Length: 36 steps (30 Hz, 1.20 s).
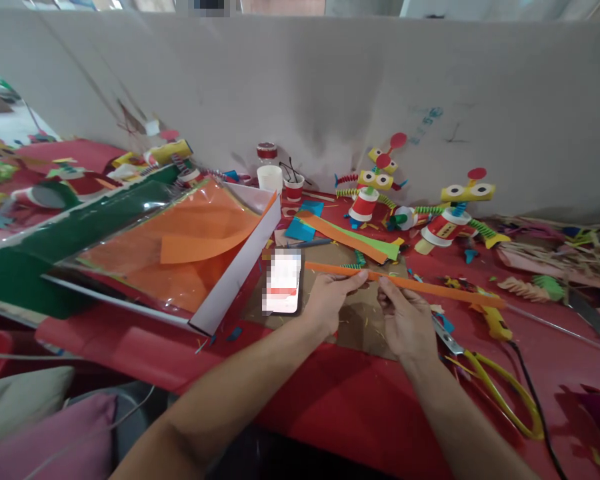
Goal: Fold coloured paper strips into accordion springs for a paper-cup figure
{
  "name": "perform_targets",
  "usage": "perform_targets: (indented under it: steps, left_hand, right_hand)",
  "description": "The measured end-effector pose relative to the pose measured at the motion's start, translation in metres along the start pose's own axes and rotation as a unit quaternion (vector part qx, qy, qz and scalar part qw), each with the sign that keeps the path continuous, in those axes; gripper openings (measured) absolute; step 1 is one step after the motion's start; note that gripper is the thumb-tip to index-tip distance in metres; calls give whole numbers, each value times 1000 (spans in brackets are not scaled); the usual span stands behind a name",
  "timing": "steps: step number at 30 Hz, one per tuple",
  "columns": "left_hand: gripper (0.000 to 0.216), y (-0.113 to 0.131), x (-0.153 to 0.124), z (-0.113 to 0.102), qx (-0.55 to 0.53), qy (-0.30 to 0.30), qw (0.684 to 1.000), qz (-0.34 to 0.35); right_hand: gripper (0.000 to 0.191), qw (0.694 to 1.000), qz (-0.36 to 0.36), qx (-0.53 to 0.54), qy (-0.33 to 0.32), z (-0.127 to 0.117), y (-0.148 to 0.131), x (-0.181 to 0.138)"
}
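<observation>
A long, narrow orange paper strip (pixel 445 291) runs sideways across both hands, over the brown cardboard sheet (pixel 360 330). My left hand (pixel 333 297) pinches it near its middle, thumb on top. Close beside, my right hand (pixel 405 317) pinches the same strip between thumb and fingers. Left of my left hand lies a phone (pixel 284 283) with a lit screen. Just beyond the hands are wider orange and green paper strips (pixel 350 237) and a blue paper piece (pixel 305 222). Scissors with yellow handles (pixel 505 393) lie to the right of my right hand.
A white box (pixel 235 283) holding orange paper in clear plastic stands at left. Paper-cup figures (pixel 445 223) stand along the wall. A yellow glue gun (pixel 495 323) with a black cord lies at right, near paper scraps. Cups and a jar (pixel 267 157) stand at the back.
</observation>
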<state>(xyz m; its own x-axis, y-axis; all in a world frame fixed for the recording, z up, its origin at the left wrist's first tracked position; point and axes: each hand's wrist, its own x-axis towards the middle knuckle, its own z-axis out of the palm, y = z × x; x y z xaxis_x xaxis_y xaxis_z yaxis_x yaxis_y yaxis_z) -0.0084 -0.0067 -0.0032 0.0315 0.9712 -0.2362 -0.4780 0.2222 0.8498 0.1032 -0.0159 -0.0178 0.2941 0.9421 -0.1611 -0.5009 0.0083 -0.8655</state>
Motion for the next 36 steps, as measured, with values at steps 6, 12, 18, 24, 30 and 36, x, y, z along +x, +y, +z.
perform_targets:
  steps: [6,12,18,24,30,36]
  left_hand:
    - [29,2,9,-8,-19,20,999,-23]
    - [29,7,15,-16,-45,43,998,-25]
    - [21,13,17,-14,-127,63,990,-13]
    - [13,19,11,-8,-113,-40,989,92]
    - [5,25,0,-6,95,-191,962,169]
    - [41,12,-4,-2,-4,-137,990,32]
  right_hand:
    - [20,996,-65,31,49,-13,-22,20]
    - [18,978,-84,142,125,-28,-58,39]
    - [24,966,-91,186,158,-43,-78,46]
    - [16,997,64,35,5,-26,-56,26]
    - [25,987,87,-4,-139,-5,-33,2]
    - [22,994,46,27,-99,-2,-18,4]
